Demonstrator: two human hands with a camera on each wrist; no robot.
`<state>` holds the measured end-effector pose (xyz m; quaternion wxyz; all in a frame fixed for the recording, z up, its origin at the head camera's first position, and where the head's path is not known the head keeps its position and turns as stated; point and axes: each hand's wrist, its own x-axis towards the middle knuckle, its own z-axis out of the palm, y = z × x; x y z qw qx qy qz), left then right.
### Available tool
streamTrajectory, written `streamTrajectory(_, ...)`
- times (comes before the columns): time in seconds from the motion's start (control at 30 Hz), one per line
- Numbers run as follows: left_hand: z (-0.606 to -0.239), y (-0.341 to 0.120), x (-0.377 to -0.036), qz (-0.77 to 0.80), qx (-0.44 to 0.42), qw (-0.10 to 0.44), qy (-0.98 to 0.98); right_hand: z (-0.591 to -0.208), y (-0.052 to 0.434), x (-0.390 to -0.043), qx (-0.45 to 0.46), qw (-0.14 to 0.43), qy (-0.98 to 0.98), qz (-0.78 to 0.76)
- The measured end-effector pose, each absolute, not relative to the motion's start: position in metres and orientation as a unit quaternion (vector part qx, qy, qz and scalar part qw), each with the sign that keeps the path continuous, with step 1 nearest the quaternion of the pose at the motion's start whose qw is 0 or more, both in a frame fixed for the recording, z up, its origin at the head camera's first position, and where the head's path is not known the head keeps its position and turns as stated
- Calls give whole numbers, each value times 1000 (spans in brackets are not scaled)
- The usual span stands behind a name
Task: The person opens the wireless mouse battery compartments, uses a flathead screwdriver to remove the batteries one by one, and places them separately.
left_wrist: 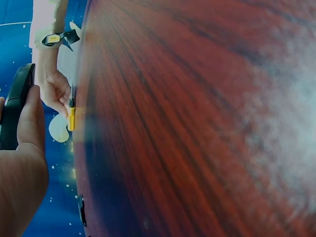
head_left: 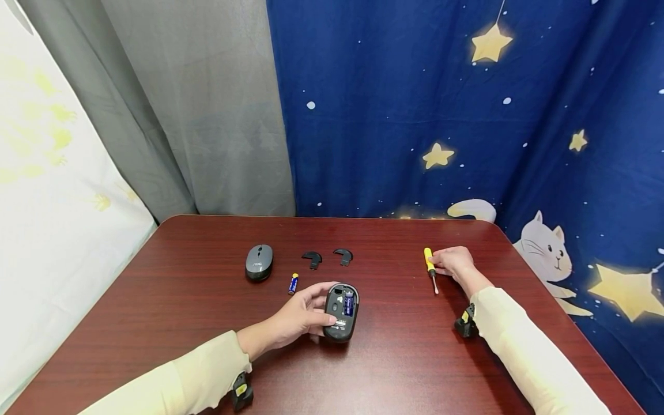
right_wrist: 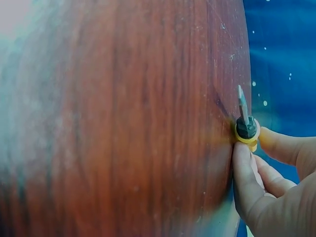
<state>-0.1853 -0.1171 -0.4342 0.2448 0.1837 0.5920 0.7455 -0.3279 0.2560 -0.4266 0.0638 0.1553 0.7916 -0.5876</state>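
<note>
My left hand (head_left: 303, 316) grips a black computer mouse (head_left: 337, 331), thumb across its underside. The underside faces up with the battery compartment uncovered, and a blue battery (head_left: 349, 304) lies inside. In the left wrist view, the mouse (left_wrist: 17, 106) appears edge-on between thumb and fingers. At the right, my right hand (head_left: 455, 262) pinches a screwdriver (head_left: 429, 260) by its yellow handle, metal shaft towards me. The right wrist view has the screwdriver (right_wrist: 246, 127) between thumb and fingertips, close to the table.
A grey mouse (head_left: 259, 262) stands upright on the dark red table (head_left: 207, 323). Beside it lie a loose blue battery (head_left: 293, 283) and two black covers, one cover (head_left: 313, 259) left of the other cover (head_left: 343, 256). Curtains (head_left: 373, 115) hang behind the table.
</note>
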Motion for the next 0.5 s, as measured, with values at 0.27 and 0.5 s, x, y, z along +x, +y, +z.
streamTrajectory(0.27,-433,-117,-185,747,184,247,589,-424,258,-326,153,65,788,-592)
streamTrajectory(0.5,-432,-116,-185,747,185,249,588,-414,264,-325,150,46,788,-595)
